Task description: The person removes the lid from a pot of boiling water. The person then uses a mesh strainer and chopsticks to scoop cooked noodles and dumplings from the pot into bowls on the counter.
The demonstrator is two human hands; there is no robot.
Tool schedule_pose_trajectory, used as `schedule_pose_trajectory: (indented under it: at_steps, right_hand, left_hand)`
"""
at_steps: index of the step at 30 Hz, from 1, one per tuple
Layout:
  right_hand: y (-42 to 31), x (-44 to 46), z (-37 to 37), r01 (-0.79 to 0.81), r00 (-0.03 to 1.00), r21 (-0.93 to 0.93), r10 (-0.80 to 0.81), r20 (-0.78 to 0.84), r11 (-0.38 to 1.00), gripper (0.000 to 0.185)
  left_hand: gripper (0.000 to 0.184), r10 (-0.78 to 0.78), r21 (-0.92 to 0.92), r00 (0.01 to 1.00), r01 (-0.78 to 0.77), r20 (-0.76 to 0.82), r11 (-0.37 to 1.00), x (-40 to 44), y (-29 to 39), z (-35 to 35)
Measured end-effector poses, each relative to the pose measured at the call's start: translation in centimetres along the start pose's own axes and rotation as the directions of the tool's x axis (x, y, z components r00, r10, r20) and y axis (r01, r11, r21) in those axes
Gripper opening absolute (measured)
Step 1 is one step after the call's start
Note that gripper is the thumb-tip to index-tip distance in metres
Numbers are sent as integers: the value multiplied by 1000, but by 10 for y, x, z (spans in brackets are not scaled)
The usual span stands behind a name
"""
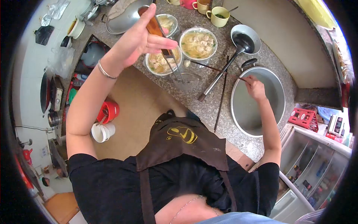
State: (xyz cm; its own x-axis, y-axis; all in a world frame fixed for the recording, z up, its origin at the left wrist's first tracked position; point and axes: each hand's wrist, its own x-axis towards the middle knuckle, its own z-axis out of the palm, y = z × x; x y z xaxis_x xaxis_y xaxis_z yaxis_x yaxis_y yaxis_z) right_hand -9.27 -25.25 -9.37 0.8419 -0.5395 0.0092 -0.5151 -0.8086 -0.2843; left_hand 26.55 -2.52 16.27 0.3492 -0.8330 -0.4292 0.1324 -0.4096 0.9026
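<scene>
My left hand [138, 43] grips the wooden handle of a wire strainer [172, 61], its fingers stretched across the handle. The strainer's mesh end hangs by the counter edge, beside a bag-lined bowl of noodles [158, 64]. My right hand [255, 88] is closed on a long dark chopstick [220, 70] above a large metal pot [257, 115] of cloudy liquid. The chopstick points left, towards a small pale lump [187, 64] near the bowls; I cannot tell whether they touch. A bowl of wonton soup [198, 43] and another filled bowl [167, 23] stand behind.
A black ladle [244, 43] rests in a metal bowl [254, 35], its handle across the counter. Another long chopstick [221, 102] lies beneath it. Yellow mugs [218, 18] stand at the back. Red [110, 111] and white buckets [106, 132] are at lower left.
</scene>
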Motion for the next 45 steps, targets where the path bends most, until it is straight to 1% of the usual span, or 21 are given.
schedule_pose_trajectory:
  at_steps: [6,8,10,12,14,15,18,20,24,26,30,32,33,34,35,36,37,39,40,42,45]
  right_hand:
    - [12,11,-9,26,999,28,-27,47,999,21]
    - [14,12,-12,24,988,40,-30,154,999,23]
    - [15,7,-25,64,985,90,-77,151,994,22]
    - [15,1,-40,92,982,137,-113,154,986,21]
    - [17,-4,-53,25,985,145,-49,166,989,21]
    - [17,-8,-56,24,984,140,-47,169,990,21]
    - [18,-16,-63,-26,993,158,6,121,987,22]
    - [27,-32,-58,-113,994,255,111,21,960,25]
    - [27,-60,-52,-67,987,351,113,-114,934,24]
    - [17,-71,-49,-207,935,573,332,-122,793,23]
    - [-6,-86,-45,-187,914,620,366,-174,762,22]
    - [-19,-92,-39,-286,879,645,462,-117,709,22]
    - [-26,-92,-32,-212,879,617,424,-219,758,22]
    - [-35,-96,-30,-230,872,611,439,-216,757,23]
    - [-44,-100,-24,-259,852,597,470,-228,759,23]
    - [-53,-105,-14,-289,830,585,503,-242,758,24]
    - [-61,-112,-1,-314,806,570,530,-261,759,24]
    - [-85,-121,23,-367,760,538,578,-297,759,25]
    - [-91,-129,41,-406,765,425,556,-326,809,23]
    - [-133,-128,55,-506,724,319,595,-349,801,24]
    - [-189,-115,70,-644,630,355,733,-256,677,25]
  left_hand:
    - [74,0,-22,1000,0,0,1000,0,-2,-8]
    - [73,-24,-40,1000,24,-1,999,-3,-4,-6]
    - [72,-49,-57,999,48,-8,997,-10,-8,-10]
    - [72,-56,-93,997,60,46,994,-18,-16,-12]
    - [78,-57,-107,997,62,54,992,-38,-23,-13]
    - [81,-31,-166,993,49,115,985,-49,-29,-15]
    - [92,45,-201,977,-2,208,980,-83,-54,-25]
    - [88,73,-143,948,-30,310,989,-110,-66,-31]
    - [93,80,-146,968,-46,237,988,-158,-68,-51]
    - [87,258,-275,956,-213,137,937,-174,-61,-66]
    - [84,368,-232,930,-351,29,907,-175,-34,-85]
    - [64,494,-166,868,-481,45,861,-155,-19,-89]
    - [64,508,-169,860,-495,47,853,-143,-14,-91]
    - [59,486,41,868,-492,103,870,-128,-10,-93]
    - [54,452,252,879,-477,151,842,-111,-7,-97]
    - [39,324,594,920,-390,220,703,-91,-4,-105]
    - [33,321,695,895,-444,310,565,-76,2,-101]
    - [38,322,789,859,-499,397,358,-42,-6,-103]
    - [40,306,811,840,-525,448,256,-29,-9,-106]
    - [44,257,800,809,-576,528,169,-19,-12,-115]
    - [51,102,788,786,-615,610,23,-10,-17,-125]
